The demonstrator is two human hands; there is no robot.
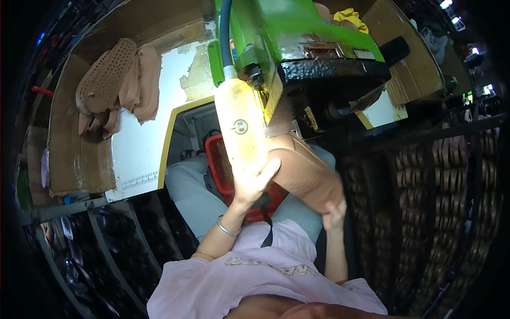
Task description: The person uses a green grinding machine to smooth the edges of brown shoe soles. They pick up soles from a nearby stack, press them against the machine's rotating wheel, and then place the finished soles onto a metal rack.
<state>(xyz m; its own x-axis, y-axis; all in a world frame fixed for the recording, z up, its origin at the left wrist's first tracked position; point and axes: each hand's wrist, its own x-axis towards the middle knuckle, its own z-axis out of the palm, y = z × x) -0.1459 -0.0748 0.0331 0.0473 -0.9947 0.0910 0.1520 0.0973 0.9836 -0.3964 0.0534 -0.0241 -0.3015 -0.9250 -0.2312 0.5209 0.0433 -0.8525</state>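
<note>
Left hand [255, 183] is wrapped around the pale yellowish guard [241, 127] under the green machine [297, 32], fingers closed on its lower end. Right hand [333, 212] grips the bottom edge of the tan shoe sole [305, 170], which is tilted up into the machine's dark head [329, 72].

Keep the sole pressed flat to the head and fingers well below the contact zone.

Red basket [218, 165] sits on the lap, contents hidden. Racks [425, 175] at right hold stacked soles, probably the same type.
</note>
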